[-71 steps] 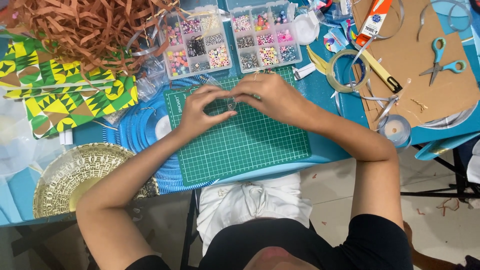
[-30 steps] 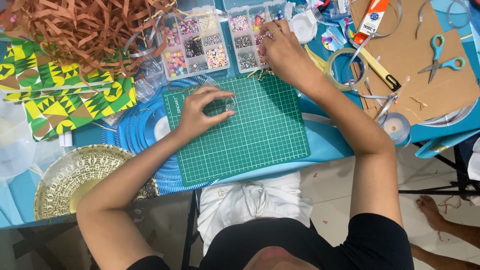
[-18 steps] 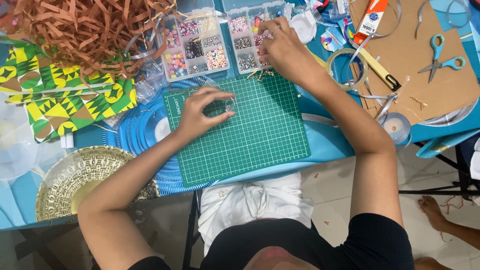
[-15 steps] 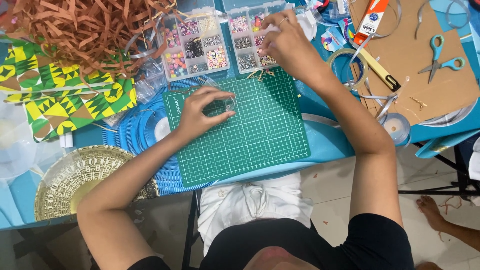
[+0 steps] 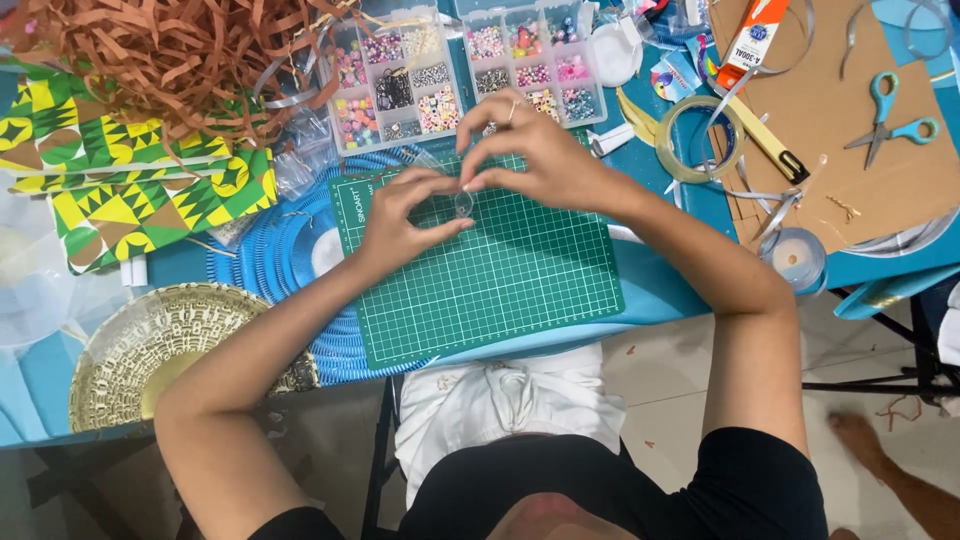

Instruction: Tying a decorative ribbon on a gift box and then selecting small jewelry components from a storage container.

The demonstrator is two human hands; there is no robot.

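My two hands meet over the upper edge of a green cutting mat [image 5: 500, 290]. My left hand [image 5: 400, 215] holds a small clear piece [image 5: 463, 204] between thumb and fingers. My right hand [image 5: 545, 155], with a ring on one finger, pinches its thumb and forefinger together at the top of that same piece. What is between those fingertips is too small to tell. Just beyond my hands stand two clear bead boxes, one on the left [image 5: 395, 80] and one on the right [image 5: 530, 55], each with several compartments of coloured beads.
Shredded brown paper [image 5: 170, 50] and green-yellow patterned sheets [image 5: 130, 190] lie at the left, with a gold plate [image 5: 140, 345] nearer me. At the right are a tape roll [image 5: 690, 140], a utility knife [image 5: 770, 145], blue scissors [image 5: 885, 115] on cardboard, and a ribbon spool [image 5: 795, 258]. A foot [image 5: 870, 440] is on the floor.
My right hand has come back from the right bead box to my left hand over the mat. My left hand has stayed in place with the clear piece.
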